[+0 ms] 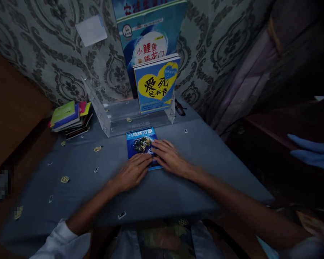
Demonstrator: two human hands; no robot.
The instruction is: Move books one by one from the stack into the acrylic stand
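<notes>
A small blue book [142, 143] with an Earth picture and white lettering on its cover lies closed on the cloth-covered table. My left hand [135, 168] rests on its lower left part, fingers stretched out across the cover. From the right, my right hand [167, 155] lies over the book's right side, with its fingers extended and close to the left fingertips. Both hands hide the lower part of the cover. Behind the book stands a clear acrylic rack [118, 118], holding a blue book with a yellow heart [156, 86] at its right end.
Taller picture books [151, 32] stand upright behind the rack. A stack of books [70, 117] sits at the table's left back. Dark glasses [180, 108] lie right of the rack. The grey-blue tablecloth [199, 151] ends at an edge on the right; a blue glove-like shape [314, 151] is beyond.
</notes>
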